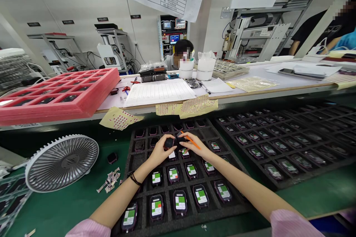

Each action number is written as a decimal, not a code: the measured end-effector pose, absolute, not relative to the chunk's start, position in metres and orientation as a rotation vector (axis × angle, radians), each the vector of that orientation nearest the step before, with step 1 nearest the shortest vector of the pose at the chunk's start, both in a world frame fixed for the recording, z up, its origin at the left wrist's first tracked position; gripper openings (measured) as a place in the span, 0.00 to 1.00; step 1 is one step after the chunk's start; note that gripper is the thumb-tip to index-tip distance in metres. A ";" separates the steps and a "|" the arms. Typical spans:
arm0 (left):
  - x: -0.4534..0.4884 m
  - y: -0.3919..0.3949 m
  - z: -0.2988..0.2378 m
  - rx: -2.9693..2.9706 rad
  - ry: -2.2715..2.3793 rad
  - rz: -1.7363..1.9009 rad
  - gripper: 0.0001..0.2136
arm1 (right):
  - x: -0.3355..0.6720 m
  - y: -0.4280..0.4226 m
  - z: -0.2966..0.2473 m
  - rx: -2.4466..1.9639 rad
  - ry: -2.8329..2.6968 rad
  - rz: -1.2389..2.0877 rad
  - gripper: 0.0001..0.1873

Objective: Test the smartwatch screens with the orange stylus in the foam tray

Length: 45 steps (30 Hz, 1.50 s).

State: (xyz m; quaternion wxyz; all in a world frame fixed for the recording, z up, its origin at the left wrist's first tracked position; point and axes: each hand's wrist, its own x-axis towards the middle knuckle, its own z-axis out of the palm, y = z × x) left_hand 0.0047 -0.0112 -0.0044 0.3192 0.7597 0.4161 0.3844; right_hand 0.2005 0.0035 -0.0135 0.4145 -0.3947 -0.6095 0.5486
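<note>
My left hand (pixel 160 149) and my right hand (pixel 193 144) meet over the middle of a black foam tray (pixel 130 163). The left hand's fingers are wrapped round a small dark device (pixel 169 143). My right hand pinches the same device and also has an orange stick-like tool (pixel 191 141) held across its fingers. Several small devices with green and white labels (pixel 180 202) sit in the tray's near pockets. The far pockets hold several purple-rimmed devices without labels (pixel 153 131).
A second black tray (pixel 280 144) of labelled devices lies to the right. A small white fan (pixel 61 162) stands at left, beside torn label scraps (pixel 109 181) and a loose dark device (pixel 112 157). Pink foam trays (pixel 58 94), paper sheets and another person sit beyond the shelf edge.
</note>
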 end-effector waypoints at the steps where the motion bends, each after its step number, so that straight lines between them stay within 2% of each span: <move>1: 0.005 -0.011 -0.005 1.996 1.098 1.004 0.12 | 0.200 0.003 -0.013 -0.994 -1.531 1.376 0.17; 45: 0.004 -0.009 -0.007 1.965 1.148 1.043 0.13 | 0.209 0.008 -0.007 -0.993 -1.488 1.331 0.17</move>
